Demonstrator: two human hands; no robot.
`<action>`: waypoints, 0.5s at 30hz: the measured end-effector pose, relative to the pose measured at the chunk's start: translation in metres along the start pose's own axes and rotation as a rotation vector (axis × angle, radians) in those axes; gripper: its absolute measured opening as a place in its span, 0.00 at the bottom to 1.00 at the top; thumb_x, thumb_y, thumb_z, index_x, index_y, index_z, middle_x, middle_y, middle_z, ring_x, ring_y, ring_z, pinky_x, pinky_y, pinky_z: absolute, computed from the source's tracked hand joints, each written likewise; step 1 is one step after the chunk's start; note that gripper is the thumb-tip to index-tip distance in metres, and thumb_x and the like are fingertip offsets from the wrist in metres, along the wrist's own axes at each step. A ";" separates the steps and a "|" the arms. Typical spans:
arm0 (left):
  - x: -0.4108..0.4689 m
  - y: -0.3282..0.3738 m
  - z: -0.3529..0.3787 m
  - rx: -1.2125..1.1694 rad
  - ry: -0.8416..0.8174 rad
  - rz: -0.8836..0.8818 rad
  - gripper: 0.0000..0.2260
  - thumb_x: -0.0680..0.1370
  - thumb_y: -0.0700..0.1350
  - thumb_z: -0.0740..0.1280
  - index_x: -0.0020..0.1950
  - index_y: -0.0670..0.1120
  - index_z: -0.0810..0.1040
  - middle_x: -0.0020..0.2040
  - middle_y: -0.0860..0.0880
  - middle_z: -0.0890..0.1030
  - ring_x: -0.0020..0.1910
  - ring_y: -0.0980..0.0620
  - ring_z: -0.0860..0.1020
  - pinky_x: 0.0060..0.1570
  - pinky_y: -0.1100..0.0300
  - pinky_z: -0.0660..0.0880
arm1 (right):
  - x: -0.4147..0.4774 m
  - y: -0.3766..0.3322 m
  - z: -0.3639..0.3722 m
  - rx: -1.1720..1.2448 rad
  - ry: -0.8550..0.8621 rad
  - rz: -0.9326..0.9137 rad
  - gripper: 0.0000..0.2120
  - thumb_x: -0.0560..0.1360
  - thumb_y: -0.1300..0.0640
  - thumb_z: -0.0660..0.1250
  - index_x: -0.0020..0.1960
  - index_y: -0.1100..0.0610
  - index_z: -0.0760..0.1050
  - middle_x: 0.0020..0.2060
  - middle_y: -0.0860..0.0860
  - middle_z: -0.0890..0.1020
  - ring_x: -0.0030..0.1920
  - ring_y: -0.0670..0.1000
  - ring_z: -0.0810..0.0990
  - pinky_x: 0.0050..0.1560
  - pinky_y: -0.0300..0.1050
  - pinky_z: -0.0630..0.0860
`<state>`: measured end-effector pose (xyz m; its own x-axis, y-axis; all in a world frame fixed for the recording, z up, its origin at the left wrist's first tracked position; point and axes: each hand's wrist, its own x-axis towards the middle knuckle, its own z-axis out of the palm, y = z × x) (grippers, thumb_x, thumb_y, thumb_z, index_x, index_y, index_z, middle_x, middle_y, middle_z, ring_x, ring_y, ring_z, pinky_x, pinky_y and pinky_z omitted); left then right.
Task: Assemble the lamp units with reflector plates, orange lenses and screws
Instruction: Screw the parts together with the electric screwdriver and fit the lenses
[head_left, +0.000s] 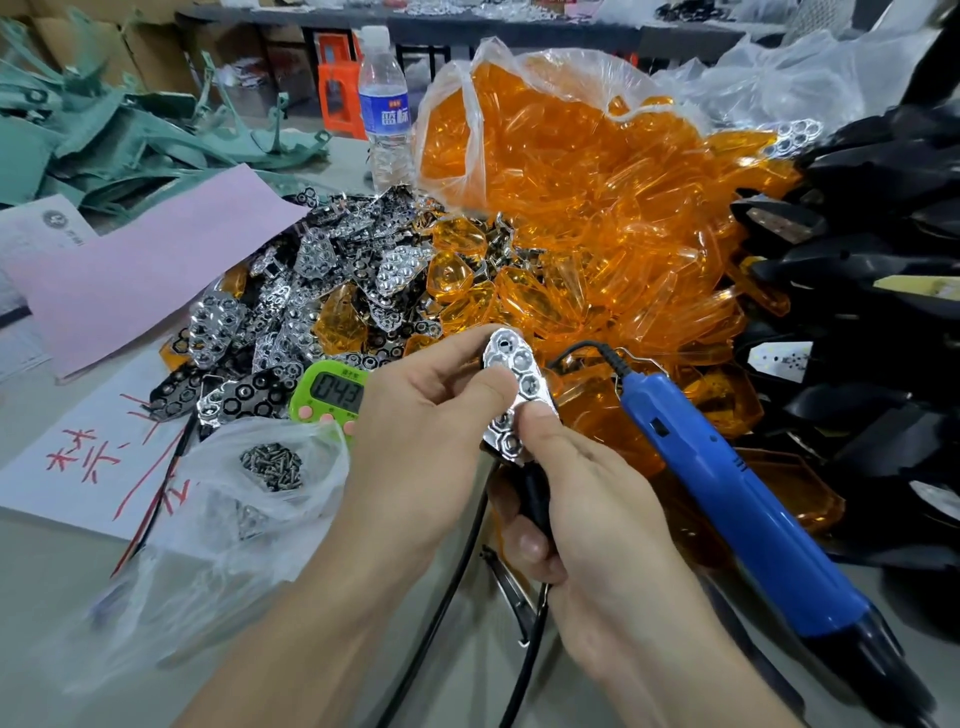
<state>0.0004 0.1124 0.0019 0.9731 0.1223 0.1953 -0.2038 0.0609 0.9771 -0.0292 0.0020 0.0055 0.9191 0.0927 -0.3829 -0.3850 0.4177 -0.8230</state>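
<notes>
Cluttered bench (47, 597) — lenses (597, 234) heaped at the back, screws (271, 465) in a bag (234, 525) at left. Above its middle, the left hand (415, 415) pinches a silver plate (519, 374); the right hand (587, 499) grips a black housing (532, 499) beneath it, thumb on the plate. A screwdriver (727, 493) lies just beside — right.

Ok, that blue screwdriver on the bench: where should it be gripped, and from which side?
Wrap the right hand, once it frees the reflector plate, round the mid-barrel of the blue screwdriver from above. It lies diagonal, cable end away, dark nose toward the person, its top side bare and long enough for a grip.
</notes>
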 end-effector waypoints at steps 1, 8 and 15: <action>0.000 0.002 0.000 -0.020 0.044 -0.026 0.07 0.72 0.50 0.72 0.47 0.52 0.88 0.46 0.34 0.83 0.42 0.44 0.80 0.50 0.46 0.76 | 0.001 0.002 0.000 -0.013 -0.017 -0.020 0.16 0.82 0.52 0.66 0.37 0.53 0.81 0.29 0.51 0.78 0.19 0.41 0.71 0.19 0.30 0.63; -0.001 0.003 0.002 -0.054 0.213 -0.035 0.13 0.81 0.45 0.70 0.38 0.44 0.86 0.39 0.38 0.85 0.37 0.37 0.81 0.45 0.41 0.81 | 0.012 0.027 0.000 -0.339 -0.003 -0.321 0.08 0.77 0.40 0.66 0.52 0.36 0.83 0.41 0.44 0.86 0.45 0.48 0.83 0.51 0.56 0.82; 0.001 0.002 0.000 -0.229 0.127 -0.093 0.11 0.80 0.41 0.68 0.41 0.37 0.83 0.38 0.36 0.83 0.36 0.43 0.80 0.36 0.52 0.79 | 0.009 0.030 0.002 -0.392 0.048 -0.395 0.16 0.70 0.33 0.63 0.52 0.37 0.83 0.32 0.41 0.81 0.37 0.46 0.78 0.41 0.47 0.73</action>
<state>0.0008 0.1129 0.0035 0.9705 0.2277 0.0793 -0.1471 0.2982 0.9431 -0.0322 0.0169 -0.0218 0.9986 -0.0475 -0.0248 -0.0228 0.0437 -0.9988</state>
